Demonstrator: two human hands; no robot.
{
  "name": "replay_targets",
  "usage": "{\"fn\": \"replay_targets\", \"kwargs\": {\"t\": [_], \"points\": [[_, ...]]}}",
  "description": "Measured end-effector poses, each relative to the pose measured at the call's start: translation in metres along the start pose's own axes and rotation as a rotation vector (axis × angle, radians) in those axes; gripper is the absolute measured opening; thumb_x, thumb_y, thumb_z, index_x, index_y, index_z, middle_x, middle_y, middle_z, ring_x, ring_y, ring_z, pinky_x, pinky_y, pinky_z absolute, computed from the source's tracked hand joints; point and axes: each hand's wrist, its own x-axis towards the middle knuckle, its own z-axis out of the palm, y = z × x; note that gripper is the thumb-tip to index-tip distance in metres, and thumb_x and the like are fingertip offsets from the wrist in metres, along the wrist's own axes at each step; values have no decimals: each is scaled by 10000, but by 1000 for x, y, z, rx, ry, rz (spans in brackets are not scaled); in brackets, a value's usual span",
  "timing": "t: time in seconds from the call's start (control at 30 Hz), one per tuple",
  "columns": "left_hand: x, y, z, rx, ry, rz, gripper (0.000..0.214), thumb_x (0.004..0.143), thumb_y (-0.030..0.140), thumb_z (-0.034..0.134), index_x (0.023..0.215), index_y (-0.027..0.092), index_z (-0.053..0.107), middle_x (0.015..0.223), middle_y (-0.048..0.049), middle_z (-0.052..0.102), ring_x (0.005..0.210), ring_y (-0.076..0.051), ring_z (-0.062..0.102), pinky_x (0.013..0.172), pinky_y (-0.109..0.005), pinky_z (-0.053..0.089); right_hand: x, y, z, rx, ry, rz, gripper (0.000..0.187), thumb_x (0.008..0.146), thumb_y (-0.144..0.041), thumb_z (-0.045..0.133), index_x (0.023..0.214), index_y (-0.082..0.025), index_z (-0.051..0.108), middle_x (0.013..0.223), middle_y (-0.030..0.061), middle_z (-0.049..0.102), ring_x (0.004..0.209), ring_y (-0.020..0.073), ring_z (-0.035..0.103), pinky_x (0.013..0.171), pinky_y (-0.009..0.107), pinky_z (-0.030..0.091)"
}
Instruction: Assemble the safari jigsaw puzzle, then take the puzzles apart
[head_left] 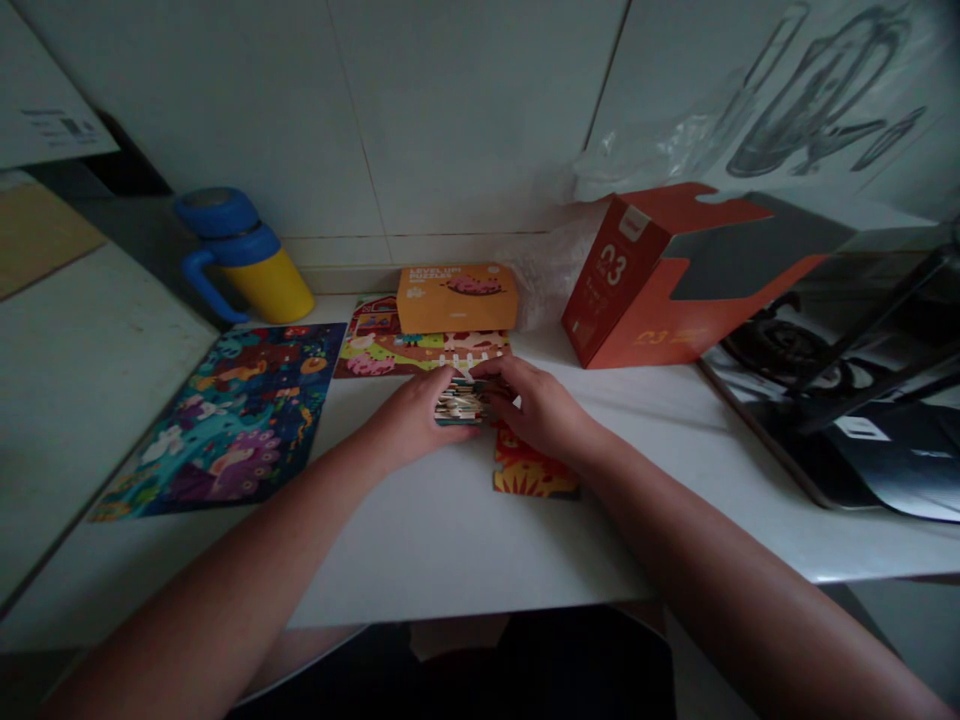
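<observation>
A stack of puzzle pieces [459,402] sits between my two hands, its layered cardboard edges facing me. My left hand [421,412] wraps the stack's left side, thumb on top. On the other side my right hand [534,400] curls its fingers against the stack's right end. Partly under my right hand lies a red and yellow joined puzzle section [534,474]. Just behind the hands is a farm-scene puzzle [390,350] with pigs and a cow. The fingertips on the far side of the stack are hidden.
An orange puzzle box [457,298] lies on the back edge of the farm scene. Left are a dark blue animal puzzle [247,420] and a blue-yellow jug [251,262]. An open red-orange carton [660,285], clear plastic wrap [551,265] and a black stove [832,410] stand right.
</observation>
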Motion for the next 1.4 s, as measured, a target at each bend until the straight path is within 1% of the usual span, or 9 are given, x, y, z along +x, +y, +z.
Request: {"fn": "replay_targets", "kwargs": {"t": [0.07, 0.2, 0.3, 0.5, 0.6, 0.73, 0.9, 1.2, 1.4], "points": [[0, -1, 0, -28, -19, -35, 563, 757, 419, 888, 1193, 224, 590, 1118, -75, 723, 1051, -295, 698, 926, -428, 557, -1, 2, -5, -35, -5, 30, 359, 948, -149, 597, 1297, -229, 629, 1272, 106, 705, 1062, 227, 696, 898, 338, 549], [-1, -4, 1, -21, 25, -32, 625, 741, 461, 895, 1231, 222, 590, 1116, -84, 730, 1081, -302, 696, 927, -424, 543, -1, 8, -18, -123, 7, 134, 164, 975, -228, 623, 1128, -221, 683, 1086, 77, 749, 892, 203, 691, 816, 320, 533], [-2, -6, 1, -11, 30, -27, 609, 749, 491, 885, 1208, 222, 589, 1111, -82, 727, 1075, -298, 697, 912, -412, 540, -1, 9, -25, -160, 4, 171, 103, 980, -248, 633, 1052, -219, 701, 1006, 57, 759, 824, 190, 676, 784, 311, 512], [-2, -4, 1, 3, 33, -42, 624, 752, 502, 885, 1215, 221, 576, 1142, -96, 720, 1037, -293, 700, 883, -416, 548, -2, 8, -31, -86, 111, 226, 168, 993, -315, 625, 1090, -215, 717, 948, 57, 755, 738, 177, 650, 692, 306, 505], [-2, -4, 1, 6, 48, -40, 647, 743, 485, 898, 1234, 227, 565, 1184, -105, 713, 1090, -306, 693, 913, -433, 552, -4, 8, -33, 60, 149, 253, 235, 1000, -401, 637, 1115, -208, 707, 946, 61, 743, 730, 171, 660, 657, 298, 515], [-1, -3, 1, -10, 70, -35, 760, 713, 453, 928, 1313, 219, 524, 1264, -132, 696, 1155, -323, 681, 954, -454, 552, -7, 3, -36, 275, 33, 191, 285, 1005, -459, 651, 1121, -203, 698, 1001, 70, 733, 814, 179, 702, 714, 305, 560], [0, -2, 1, -11, 61, -68, 782, 675, 426, 951, 1290, 213, 519, 1257, -143, 706, 1129, -328, 699, 932, -442, 564, -8, -7, -34, 252, -128, 61, 174, 1006, -367, 666, 1056, -213, 730, 1011, 61, 736, 817, 160, 683, 750, 300, 557], [-1, -2, -3, -54, 18, -61, 938, 545, 435, 1017, 1310, 224, 517, 1281, -131, 698, 1138, -339, 690, 954, -443, 560, -8, -11, -14, 108, -78, -7, 54, 969, -252, 706, 1008, -227, 733, 998, 46, 724, 821, 162, 679, 761, 298, 556], [-3, 2, -4, -66, -3, -48, 878, 607, 499, 979, 1308, 223, 527, 1224, -113, 714, 1088, -317, 698, 924, -421, 558, -9, -23, -3, 90, -138, 31, 64, 947, -217, 737, 1008, -231, 726, 963, 10, 738, 816, 144, 686, 762, 265, 529]]}}
